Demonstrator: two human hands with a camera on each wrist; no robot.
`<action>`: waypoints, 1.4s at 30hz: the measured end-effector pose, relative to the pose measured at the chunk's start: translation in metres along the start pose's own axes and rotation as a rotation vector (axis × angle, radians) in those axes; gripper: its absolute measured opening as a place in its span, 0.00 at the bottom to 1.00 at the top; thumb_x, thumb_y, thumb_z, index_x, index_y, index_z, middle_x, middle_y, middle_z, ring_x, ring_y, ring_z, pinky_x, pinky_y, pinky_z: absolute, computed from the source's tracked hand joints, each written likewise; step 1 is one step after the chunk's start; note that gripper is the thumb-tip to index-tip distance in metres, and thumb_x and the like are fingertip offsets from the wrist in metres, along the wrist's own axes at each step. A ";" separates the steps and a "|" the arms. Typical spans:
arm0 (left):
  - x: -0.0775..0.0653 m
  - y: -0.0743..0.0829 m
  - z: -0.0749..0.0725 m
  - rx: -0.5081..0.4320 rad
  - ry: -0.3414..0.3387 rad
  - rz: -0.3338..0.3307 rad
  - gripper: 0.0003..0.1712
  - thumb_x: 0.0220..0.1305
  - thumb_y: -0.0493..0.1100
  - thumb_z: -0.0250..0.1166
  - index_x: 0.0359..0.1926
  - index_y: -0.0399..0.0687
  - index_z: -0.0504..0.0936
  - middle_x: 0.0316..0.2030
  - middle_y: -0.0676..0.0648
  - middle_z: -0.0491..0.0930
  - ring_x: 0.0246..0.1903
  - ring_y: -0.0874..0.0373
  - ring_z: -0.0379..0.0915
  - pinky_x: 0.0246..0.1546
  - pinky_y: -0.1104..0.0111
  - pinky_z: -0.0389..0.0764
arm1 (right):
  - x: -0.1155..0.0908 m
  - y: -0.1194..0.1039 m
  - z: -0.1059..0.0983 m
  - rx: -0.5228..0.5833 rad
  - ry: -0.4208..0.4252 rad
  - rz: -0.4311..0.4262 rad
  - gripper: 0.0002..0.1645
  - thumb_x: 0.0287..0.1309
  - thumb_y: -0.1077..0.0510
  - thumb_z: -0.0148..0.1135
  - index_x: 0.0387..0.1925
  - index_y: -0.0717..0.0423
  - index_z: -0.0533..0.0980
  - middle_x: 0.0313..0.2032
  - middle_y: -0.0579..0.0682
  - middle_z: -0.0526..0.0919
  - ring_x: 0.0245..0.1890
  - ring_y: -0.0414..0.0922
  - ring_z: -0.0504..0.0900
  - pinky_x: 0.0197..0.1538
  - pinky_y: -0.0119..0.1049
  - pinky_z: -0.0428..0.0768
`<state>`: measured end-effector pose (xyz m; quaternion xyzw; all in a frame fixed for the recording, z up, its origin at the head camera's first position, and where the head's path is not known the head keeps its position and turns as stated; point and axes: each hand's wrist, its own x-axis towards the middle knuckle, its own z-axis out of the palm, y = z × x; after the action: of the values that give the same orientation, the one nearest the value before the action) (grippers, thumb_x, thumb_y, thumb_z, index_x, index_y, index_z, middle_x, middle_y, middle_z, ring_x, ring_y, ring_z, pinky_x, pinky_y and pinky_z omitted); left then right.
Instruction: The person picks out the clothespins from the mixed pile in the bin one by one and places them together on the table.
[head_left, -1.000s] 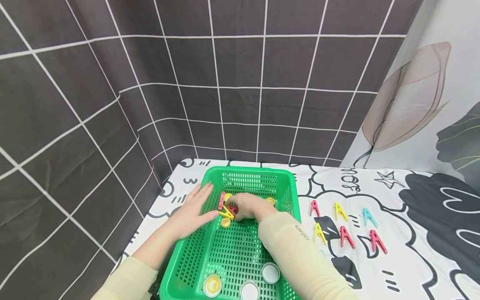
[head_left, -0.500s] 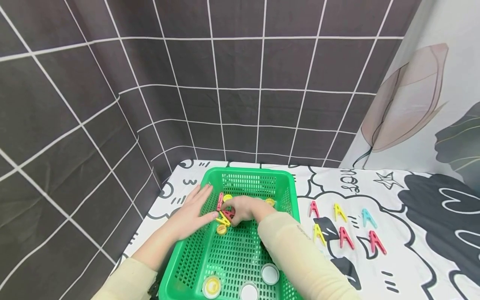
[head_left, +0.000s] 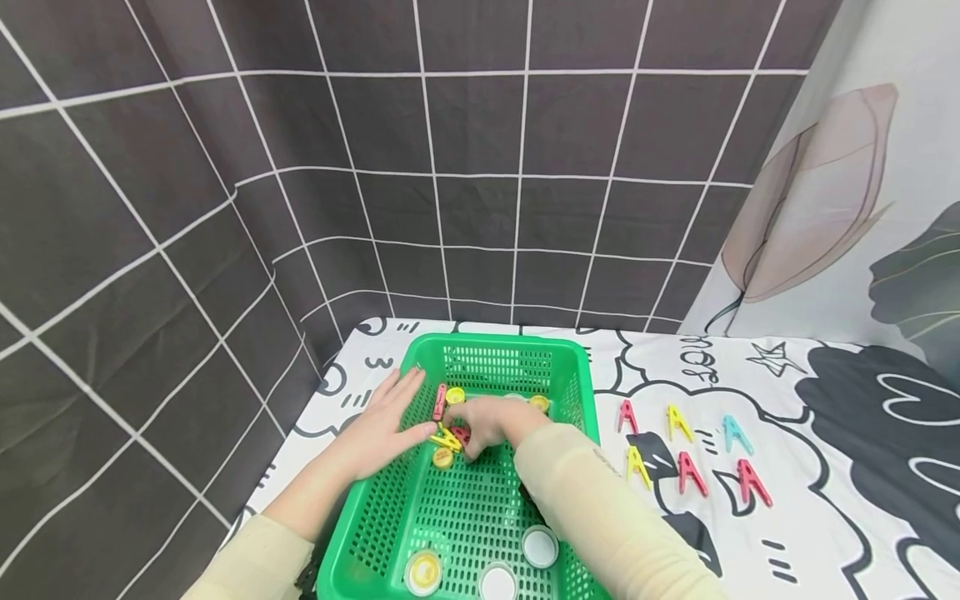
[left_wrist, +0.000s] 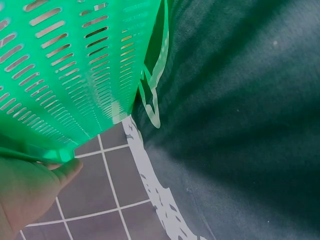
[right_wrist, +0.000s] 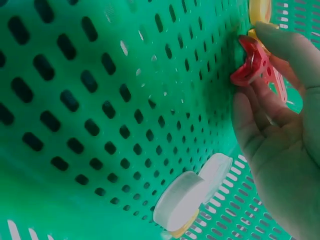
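Observation:
A green plastic basket [head_left: 495, 338] stands lengthwise in the head view. My left hand [head_left: 378, 433] rests across its left rim, fingers straight and spread. Reaching inside, my right hand [head_left: 487, 421] has thumb and fingers at a red clothespin [right_wrist: 255, 62], pinching it near the basket floor. Beside that clothespin lies a yellow clothespin [head_left: 447, 439], partly overlapped by it. Another red clothespin [head_left: 440, 402] lies along the left wall. Two round yellow caps [head_left: 443, 458] flank this cluster, one nearer and one farther off.
White round caps [head_left: 540, 546] and a white one with a yellow centre [head_left: 424, 572] lie at the basket's near end. A yellow cap [head_left: 539, 403] sits beyond my right wrist. On the patterned cloth at right, several red, yellow and blue clothespins [head_left: 692, 475] lie in rows.
My right hand has shifted slightly, and the red and yellow clothespins and the near yellow cap have slid a little left and toward me. My left hand has stayed on the rim.

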<state>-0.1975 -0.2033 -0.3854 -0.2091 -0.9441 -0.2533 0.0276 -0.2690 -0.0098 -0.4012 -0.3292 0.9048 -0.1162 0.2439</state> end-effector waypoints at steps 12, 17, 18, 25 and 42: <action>0.000 0.002 -0.001 -0.007 -0.004 -0.009 0.45 0.64 0.58 0.56 0.73 0.44 0.49 0.72 0.42 0.46 0.71 0.44 0.31 0.59 0.35 0.52 | -0.002 -0.001 0.000 -0.001 0.001 0.004 0.31 0.47 0.59 0.71 0.54 0.44 0.71 0.32 0.41 0.73 0.32 0.39 0.73 0.35 0.34 0.75; -0.001 0.003 -0.001 -0.010 -0.008 -0.014 0.44 0.65 0.58 0.57 0.73 0.44 0.49 0.72 0.43 0.46 0.71 0.45 0.31 0.58 0.35 0.53 | -0.005 0.000 -0.006 0.034 0.026 -0.013 0.29 0.45 0.61 0.70 0.51 0.45 0.72 0.31 0.42 0.73 0.30 0.39 0.72 0.33 0.33 0.74; -0.001 0.004 -0.002 -0.010 -0.007 -0.015 0.44 0.65 0.58 0.57 0.73 0.44 0.49 0.72 0.43 0.46 0.71 0.45 0.31 0.58 0.35 0.53 | -0.006 0.000 -0.007 0.040 0.032 -0.020 0.29 0.45 0.62 0.70 0.51 0.45 0.71 0.31 0.42 0.73 0.29 0.39 0.71 0.33 0.33 0.74; -0.001 0.002 -0.001 -0.009 -0.008 -0.011 0.45 0.64 0.61 0.55 0.73 0.44 0.49 0.72 0.43 0.46 0.71 0.45 0.31 0.59 0.36 0.52 | -0.013 0.000 -0.021 0.121 0.051 -0.045 0.32 0.43 0.64 0.69 0.53 0.51 0.71 0.31 0.44 0.74 0.29 0.39 0.72 0.34 0.33 0.75; -0.001 0.004 -0.002 0.005 0.001 -0.010 0.45 0.64 0.61 0.56 0.73 0.44 0.50 0.72 0.42 0.47 0.71 0.44 0.31 0.58 0.35 0.52 | -0.046 0.004 -0.068 0.163 0.033 -0.035 0.29 0.46 0.62 0.70 0.51 0.49 0.69 0.27 0.46 0.73 0.25 0.40 0.69 0.30 0.33 0.71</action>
<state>-0.1956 -0.2014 -0.3824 -0.2041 -0.9458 -0.2510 0.0275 -0.2758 0.0265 -0.3275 -0.3222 0.8903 -0.1991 0.2528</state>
